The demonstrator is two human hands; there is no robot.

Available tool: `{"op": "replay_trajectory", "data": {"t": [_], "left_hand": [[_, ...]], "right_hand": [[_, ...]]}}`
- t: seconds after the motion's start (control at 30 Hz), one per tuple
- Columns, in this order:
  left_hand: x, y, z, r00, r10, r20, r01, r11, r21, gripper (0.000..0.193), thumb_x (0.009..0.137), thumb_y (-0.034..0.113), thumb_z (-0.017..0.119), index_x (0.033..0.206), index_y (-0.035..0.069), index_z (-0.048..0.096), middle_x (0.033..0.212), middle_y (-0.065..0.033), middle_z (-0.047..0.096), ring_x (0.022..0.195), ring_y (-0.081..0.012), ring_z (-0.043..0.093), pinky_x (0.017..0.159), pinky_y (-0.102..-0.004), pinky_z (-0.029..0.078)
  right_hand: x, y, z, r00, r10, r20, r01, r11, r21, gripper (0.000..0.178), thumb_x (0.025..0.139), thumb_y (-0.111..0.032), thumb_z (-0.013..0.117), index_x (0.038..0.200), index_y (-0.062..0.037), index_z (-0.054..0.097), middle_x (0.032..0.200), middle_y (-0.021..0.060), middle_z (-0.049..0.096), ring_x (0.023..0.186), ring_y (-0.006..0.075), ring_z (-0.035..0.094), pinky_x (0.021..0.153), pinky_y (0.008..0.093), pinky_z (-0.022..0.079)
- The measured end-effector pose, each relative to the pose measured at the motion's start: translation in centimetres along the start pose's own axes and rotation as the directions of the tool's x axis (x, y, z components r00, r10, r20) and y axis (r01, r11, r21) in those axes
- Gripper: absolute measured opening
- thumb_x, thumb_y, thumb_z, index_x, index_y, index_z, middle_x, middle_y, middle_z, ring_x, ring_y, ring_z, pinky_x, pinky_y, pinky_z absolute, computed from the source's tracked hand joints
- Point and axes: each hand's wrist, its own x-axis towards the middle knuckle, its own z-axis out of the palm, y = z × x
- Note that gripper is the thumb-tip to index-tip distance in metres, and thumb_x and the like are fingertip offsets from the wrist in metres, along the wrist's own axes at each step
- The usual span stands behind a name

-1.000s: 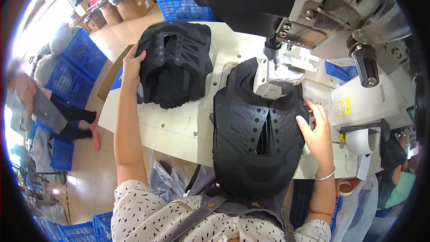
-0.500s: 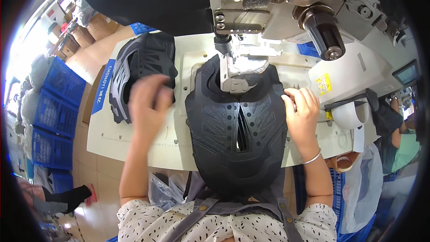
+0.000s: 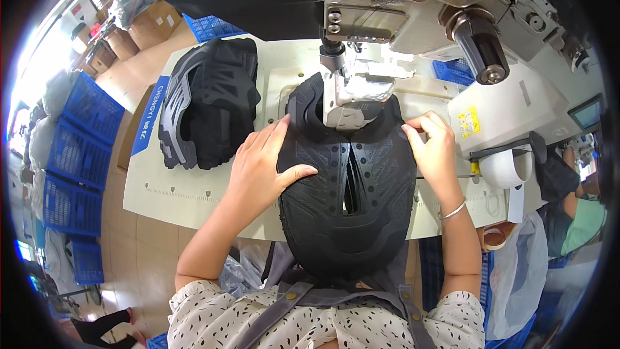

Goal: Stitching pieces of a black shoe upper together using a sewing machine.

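A black shoe upper (image 3: pixel 349 239) lies flat beneath the head of a sewing machine (image 3: pixel 352 106), its collar end around the presser area. Rows of eyelets flank an open slit down its middle. My left hand (image 3: pixel 258 168) rests on the upper's left edge, fingers stretched and thumb spread apart on top. At the right edge, my right hand (image 3: pixel 431 148) pinches the upper between thumb and bent fingers. Left of it on the table sits a pile of black and grey shoe uppers (image 3: pixel 210 103), untouched.
The pale machine table (image 3: pixel 187 190) has a printed scale along its front. A dark thread-tension knob (image 3: pixel 478 45) juts out above right. Blue crates (image 3: pixel 74 168) are stacked at left. A white roll-shaped part (image 3: pixel 504 168) stands at right, near another person's green garment (image 3: pixel 584 226).
My left hand has come from beside the pile, moving right and down onto the upper's left edge. My right hand stays at the right edge. The view has shifted slightly.
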Motion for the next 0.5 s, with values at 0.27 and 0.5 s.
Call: {"op": "replay_trajectory", "data": {"t": [0.27,0.5], "left_hand": [[0.5,0.2,-0.2,0.999,-0.047,0.026,0.048,0.998,-0.044,0.080,0.066,0.048,0.071,0.121,-0.003,0.045,0.103,-0.0157,0.050,0.098,-0.0323,0.050,0.086,-0.0380,0.041],[-0.6,0.8,-1.1,0.980,-0.178,-0.092,0.177,0.984,-0.017,0.059,0.069,0.041,0.071,0.106,-0.001,0.052,0.091,-0.0126,0.055,0.089,-0.0244,0.055,0.075,-0.0338,0.044]], "right_hand": [[-0.6,-1.9,-0.8,0.970,0.146,-0.196,-0.028,0.864,0.503,0.010,0.083,-0.006,0.057,0.091,-0.0017,0.053,0.082,0.0046,0.057,0.069,0.0106,0.052,0.063,0.0234,0.043],[-4.4,-5.6,-2.8,0.889,0.102,0.446,-0.404,0.634,0.659,0.032,0.083,-0.007,0.058,0.113,0.0023,0.050,0.098,0.0086,0.061,0.090,0.0126,0.057,0.081,0.0251,0.045]]}}
